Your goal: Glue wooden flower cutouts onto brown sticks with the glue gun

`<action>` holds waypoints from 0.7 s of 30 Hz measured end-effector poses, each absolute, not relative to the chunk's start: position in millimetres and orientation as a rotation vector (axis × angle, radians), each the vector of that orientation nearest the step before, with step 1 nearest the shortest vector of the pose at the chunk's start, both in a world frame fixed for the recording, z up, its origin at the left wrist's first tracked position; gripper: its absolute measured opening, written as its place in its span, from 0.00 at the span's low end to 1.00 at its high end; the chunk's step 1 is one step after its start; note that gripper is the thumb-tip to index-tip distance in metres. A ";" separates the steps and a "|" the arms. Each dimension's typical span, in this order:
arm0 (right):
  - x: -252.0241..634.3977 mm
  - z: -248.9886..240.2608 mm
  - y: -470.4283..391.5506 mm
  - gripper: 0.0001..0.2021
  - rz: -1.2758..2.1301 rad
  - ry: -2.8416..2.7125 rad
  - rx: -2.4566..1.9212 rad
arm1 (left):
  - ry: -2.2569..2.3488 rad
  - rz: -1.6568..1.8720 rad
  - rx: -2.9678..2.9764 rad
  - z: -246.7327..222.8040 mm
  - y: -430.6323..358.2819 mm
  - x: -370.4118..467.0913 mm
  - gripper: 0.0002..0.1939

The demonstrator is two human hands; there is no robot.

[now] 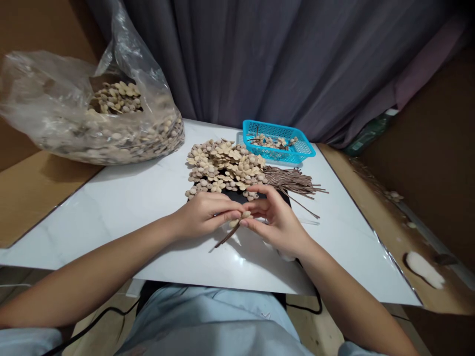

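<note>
Near the table's front centre, my left hand pinches a small beige flower-like piece between thumb and fingers. From that piece brown stems hang down toward the left. My right hand is at the piece's right side, its thumb and a fingertip closed on it, the index finger raised and curved. Just beyond both hands lies a heap of beige flower-like pieces on a black mat. A bundle of brown stems is to the right of the heap.
A large clear plastic bag full of similar pieces stands at the back left of the white table. At the back right is a blue basket with pieces and stems. A white object lies on cardboard at the far right.
</note>
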State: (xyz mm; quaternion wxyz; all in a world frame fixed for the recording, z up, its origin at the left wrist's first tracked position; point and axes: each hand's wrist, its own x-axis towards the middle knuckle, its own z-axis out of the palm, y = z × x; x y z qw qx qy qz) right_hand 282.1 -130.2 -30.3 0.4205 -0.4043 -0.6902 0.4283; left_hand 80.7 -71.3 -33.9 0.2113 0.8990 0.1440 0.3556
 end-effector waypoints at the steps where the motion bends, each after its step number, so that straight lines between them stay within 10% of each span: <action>1: 282.1 -31.4 -129.2 0.25 1.215 -1.641 -0.996 | 0.432 0.938 2.467 -33.8 -71.2 80.6 0.09; 8: 287.0 -34.9 -118.7 0.22 1.466 -1.197 -0.934 | 0.526 0.650 1.753 -37.2 -73.7 83.4 0.24; 21: 282.6 -30.1 -116.4 0.21 1.473 -0.949 -0.961 | 0.608 0.753 1.619 -37.6 -80.8 90.9 0.21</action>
